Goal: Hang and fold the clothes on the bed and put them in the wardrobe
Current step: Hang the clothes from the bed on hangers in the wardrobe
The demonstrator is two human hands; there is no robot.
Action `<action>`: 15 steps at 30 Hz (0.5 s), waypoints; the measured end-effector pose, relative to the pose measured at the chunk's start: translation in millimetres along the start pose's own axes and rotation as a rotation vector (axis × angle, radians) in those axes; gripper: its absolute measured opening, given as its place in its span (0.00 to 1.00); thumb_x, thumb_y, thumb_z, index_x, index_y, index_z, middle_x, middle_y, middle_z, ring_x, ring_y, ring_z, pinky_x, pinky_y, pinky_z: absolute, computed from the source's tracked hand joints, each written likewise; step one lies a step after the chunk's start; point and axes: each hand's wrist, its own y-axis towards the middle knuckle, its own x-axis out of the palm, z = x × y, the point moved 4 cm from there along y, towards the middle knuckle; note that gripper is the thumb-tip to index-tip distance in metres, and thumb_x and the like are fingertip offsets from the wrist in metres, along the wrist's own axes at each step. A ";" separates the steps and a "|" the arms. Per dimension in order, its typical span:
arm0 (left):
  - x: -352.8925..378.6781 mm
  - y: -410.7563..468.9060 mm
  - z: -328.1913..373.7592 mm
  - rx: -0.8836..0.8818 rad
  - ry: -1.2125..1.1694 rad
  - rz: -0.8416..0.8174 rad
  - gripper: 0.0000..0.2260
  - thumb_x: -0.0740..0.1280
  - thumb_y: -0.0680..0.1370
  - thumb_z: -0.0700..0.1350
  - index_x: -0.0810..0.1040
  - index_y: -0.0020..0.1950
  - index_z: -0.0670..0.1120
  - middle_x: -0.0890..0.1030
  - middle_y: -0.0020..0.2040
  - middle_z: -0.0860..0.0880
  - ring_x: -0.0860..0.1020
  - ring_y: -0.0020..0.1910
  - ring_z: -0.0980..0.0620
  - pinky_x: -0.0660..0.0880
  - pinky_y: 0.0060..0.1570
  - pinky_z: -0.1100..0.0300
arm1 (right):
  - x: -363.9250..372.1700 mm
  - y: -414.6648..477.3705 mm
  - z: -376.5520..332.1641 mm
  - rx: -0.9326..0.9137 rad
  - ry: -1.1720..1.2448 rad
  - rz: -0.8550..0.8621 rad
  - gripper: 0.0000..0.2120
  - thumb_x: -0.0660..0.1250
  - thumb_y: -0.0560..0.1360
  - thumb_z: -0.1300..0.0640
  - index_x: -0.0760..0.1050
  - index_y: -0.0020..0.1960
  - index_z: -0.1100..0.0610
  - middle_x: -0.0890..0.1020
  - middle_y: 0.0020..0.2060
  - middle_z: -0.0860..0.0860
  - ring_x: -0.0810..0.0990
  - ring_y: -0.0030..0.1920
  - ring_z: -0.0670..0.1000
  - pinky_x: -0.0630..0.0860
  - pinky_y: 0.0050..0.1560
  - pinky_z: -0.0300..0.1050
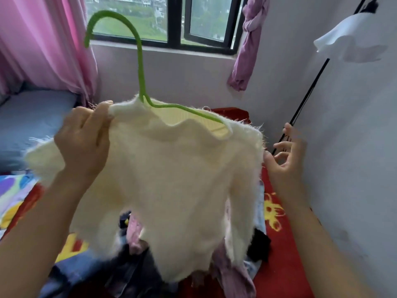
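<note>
Sweater [171, 179], cream and fluffy, hangs on a green hanger [140, 61] held up in the air above the bed [281, 244]. The hanger's hook points left in front of the window [176, 22], and one of its arms shows inside the neckline, running down to the right shoulder. The left hand [83, 138] pinches the sweater's left shoulder, thumb and curled fingers closed on the knit; whether it also holds the hanger's end under the fabric cannot be told. The right hand [283, 155] is spread, fingers apart and loosely bent, just beside the sweater's right shoulder and holding nothing. Below the hem, a pile of clothes [133, 276] in grey, pink, black and denim lies on the red cover, nearer the bed's right edge, which runs along the wall. A pink curtain [43, 44] hangs at the left of the window, a knotted purple one [249, 46] at its right.
</note>
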 end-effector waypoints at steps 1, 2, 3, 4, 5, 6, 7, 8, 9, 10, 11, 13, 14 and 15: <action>-0.8 3.4 -1.0 0.006 0.012 0.014 0.08 0.63 0.80 0.39 0.77 0.57 0.42 0.75 0.35 0.37 0.67 0.37 0.45 0.63 0.32 0.53 | -0.2 9.9 12.8 0.136 0.049 -0.065 0.25 0.67 0.70 0.56 0.65 0.62 0.37 0.69 0.59 0.43 0.73 0.51 0.40 0.69 0.47 0.24; -1.4 5.8 -0.7 0.021 0.013 0.024 0.07 0.63 0.80 0.38 0.77 0.57 0.41 0.75 0.35 0.37 0.67 0.37 0.44 0.64 0.32 0.53 | 4.1 16.4 23.9 0.262 0.136 -0.200 0.24 0.67 0.71 0.50 0.65 0.65 0.39 0.71 0.61 0.43 0.73 0.56 0.38 0.69 0.51 0.26; -1.6 7.2 0.5 0.038 0.004 0.030 0.07 0.63 0.80 0.38 0.77 0.56 0.40 0.75 0.35 0.37 0.68 0.37 0.44 0.64 0.32 0.53 | 11.2 19.6 35.1 0.361 0.226 -0.359 0.25 0.68 0.72 0.46 0.66 0.67 0.43 0.73 0.62 0.44 0.74 0.59 0.40 0.71 0.55 0.30; -1.9 8.2 1.7 0.048 -0.007 0.031 0.07 0.63 0.80 0.38 0.78 0.56 0.39 0.75 0.34 0.37 0.68 0.37 0.44 0.65 0.32 0.52 | 18.6 19.5 42.3 0.426 0.283 -0.497 0.24 0.68 0.73 0.44 0.69 0.66 0.49 0.78 0.60 0.45 0.77 0.58 0.42 0.74 0.55 0.34; -2.2 9.2 2.3 0.044 -0.014 0.026 0.07 0.63 0.80 0.38 0.78 0.55 0.39 0.75 0.34 0.36 0.68 0.38 0.44 0.65 0.32 0.52 | 25.5 17.8 46.5 0.451 0.287 -0.593 0.21 0.69 0.72 0.45 0.73 0.61 0.53 0.82 0.53 0.45 0.81 0.53 0.42 0.76 0.49 0.35; -2.4 10.1 1.4 0.019 -0.019 0.007 0.07 0.62 0.80 0.38 0.78 0.55 0.39 0.75 0.35 0.36 0.69 0.38 0.44 0.65 0.33 0.52 | 31.6 15.3 48.1 0.445 0.265 -0.647 0.16 0.70 0.71 0.46 0.77 0.53 0.54 0.85 0.44 0.44 0.83 0.45 0.42 0.77 0.42 0.33; -2.6 11.0 -1.4 -0.025 -0.022 -0.027 0.08 0.62 0.80 0.39 0.78 0.55 0.39 0.75 0.35 0.36 0.70 0.39 0.42 0.65 0.33 0.52 | 36.4 14.5 48.1 0.417 0.241 -0.652 0.13 0.72 0.69 0.46 0.78 0.45 0.55 0.85 0.37 0.45 0.83 0.37 0.42 0.76 0.35 0.33; -2.8 11.3 -5.2 -0.074 -0.033 -0.071 0.10 0.61 0.80 0.40 0.79 0.55 0.39 0.75 0.36 0.36 0.72 0.39 0.39 0.66 0.33 0.51 | 39.0 16.2 48.0 0.404 0.237 -0.610 0.13 0.74 0.66 0.46 0.79 0.39 0.55 0.84 0.33 0.46 0.82 0.33 0.43 0.75 0.31 0.34; -3.5 11.2 -8.7 -0.111 -0.056 -0.111 0.11 0.61 0.80 0.42 0.80 0.56 0.39 0.76 0.37 0.36 0.74 0.39 0.38 0.68 0.34 0.51 | 38.7 20.1 48.8 0.397 0.227 -0.548 0.14 0.74 0.64 0.46 0.78 0.35 0.57 0.83 0.30 0.47 0.81 0.31 0.44 0.75 0.29 0.36; -5.6 11.2 -13.0 -0.128 -0.081 -0.137 0.12 0.61 0.79 0.43 0.81 0.56 0.39 0.76 0.37 0.36 0.75 0.38 0.37 0.69 0.35 0.51 | 38.0 24.8 47.6 0.394 0.233 -0.495 0.15 0.74 0.63 0.46 0.78 0.34 0.58 0.83 0.29 0.48 0.81 0.30 0.45 0.75 0.28 0.37; -8.1 10.9 -17.0 -0.131 -0.103 -0.148 0.13 0.61 0.79 0.44 0.81 0.57 0.40 0.76 0.37 0.37 0.76 0.37 0.37 0.71 0.35 0.50 | 36.8 29.7 45.0 0.390 0.255 -0.456 0.14 0.74 0.63 0.48 0.78 0.34 0.59 0.82 0.29 0.48 0.80 0.29 0.45 0.75 0.28 0.36; -12.1 9.6 -25.5 -0.106 -0.110 -0.147 0.13 0.62 0.79 0.44 0.80 0.58 0.40 0.76 0.36 0.37 0.77 0.36 0.37 0.72 0.35 0.50 | 34.5 37.5 38.4 0.373 0.289 -0.426 0.10 0.74 0.65 0.52 0.78 0.36 0.58 0.82 0.29 0.47 0.80 0.29 0.44 0.74 0.27 0.35; -13.8 7.6 -29.6 -0.082 -0.093 -0.142 0.13 0.62 0.80 0.44 0.80 0.58 0.39 0.77 0.36 0.37 0.77 0.35 0.37 0.72 0.33 0.49 | 34.4 39.9 33.8 0.353 0.280 -0.427 0.08 0.75 0.65 0.53 0.79 0.36 0.57 0.82 0.29 0.47 0.80 0.29 0.44 0.74 0.27 0.35; -14.9 5.0 -33.0 -0.051 -0.077 -0.134 0.12 0.62 0.80 0.44 0.80 0.57 0.39 0.77 0.35 0.37 0.77 0.34 0.37 0.73 0.31 0.49 | 33.8 42.0 28.8 0.318 0.259 -0.429 0.06 0.75 0.66 0.54 0.79 0.36 0.55 0.82 0.29 0.46 0.80 0.29 0.43 0.74 0.27 0.35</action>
